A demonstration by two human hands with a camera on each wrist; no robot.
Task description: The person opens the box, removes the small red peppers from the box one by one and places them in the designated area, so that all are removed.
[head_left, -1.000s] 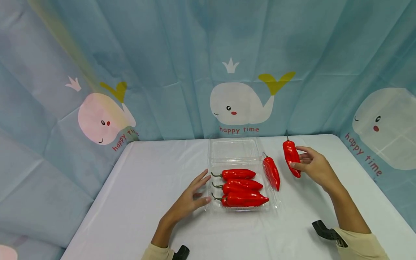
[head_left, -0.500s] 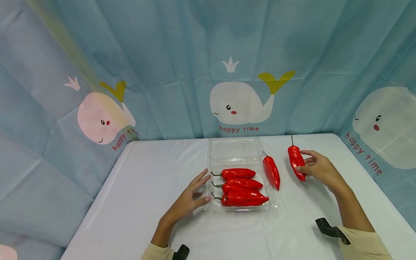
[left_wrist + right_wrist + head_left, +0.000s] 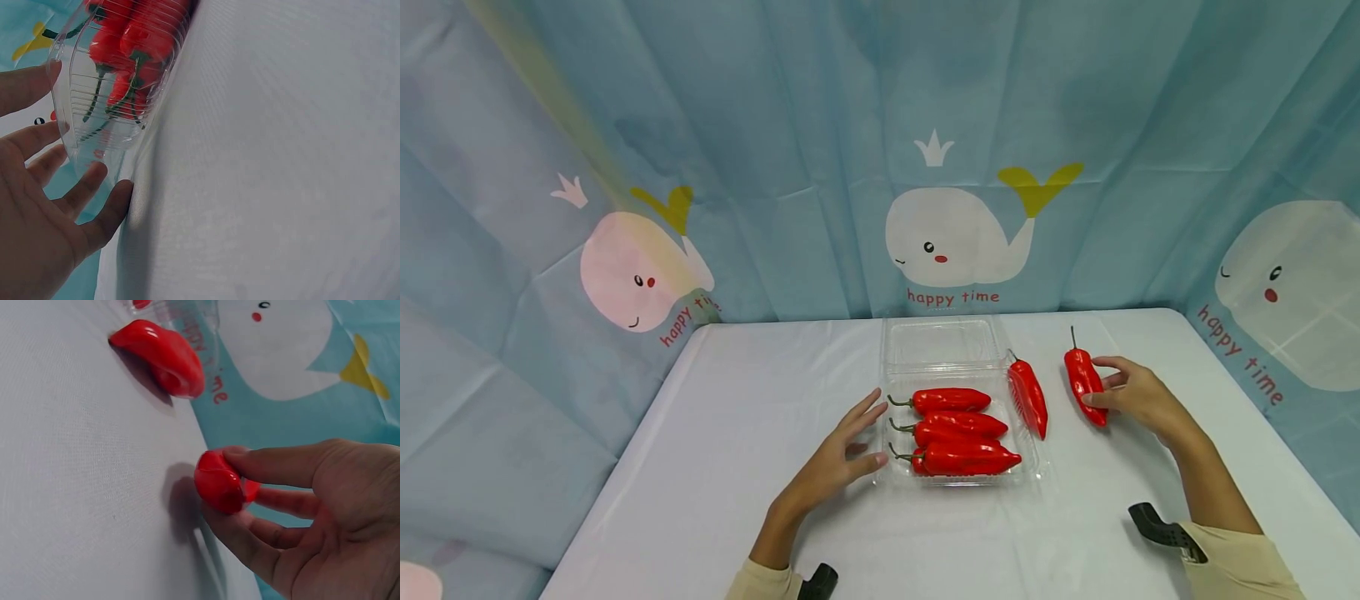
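A clear plastic clamshell box [image 3: 940, 343] stands on the table with its lid folded back. Several red chili peppers [image 3: 955, 402] lie in it, green stems to the left. Spread fingers of my left hand [image 3: 835, 462] touch the left edge of the box, as the left wrist view shows. Beyond the right wall of the box another chili pepper [image 3: 1028, 398] lies on the table. My right hand [image 3: 1138, 400] pinches a chili pepper [image 3: 1084, 387] between thumb and fingers, its stem pointing away. In the right wrist view this pepper [image 3: 219, 482] casts a shadow on the cloth; contact is hard to judge.
A white cloth [image 3: 737, 400] covers the table. Behind it hangs a blue curtain [image 3: 820, 167] printed with whales. A black curved piece [image 3: 1161, 529] sticks out at the right cuff, and a similar dark piece [image 3: 818, 583] at the left.
My right hand has carried its chili pepper slightly to the right and closer to me, and lower. My left hand and the box look the same.
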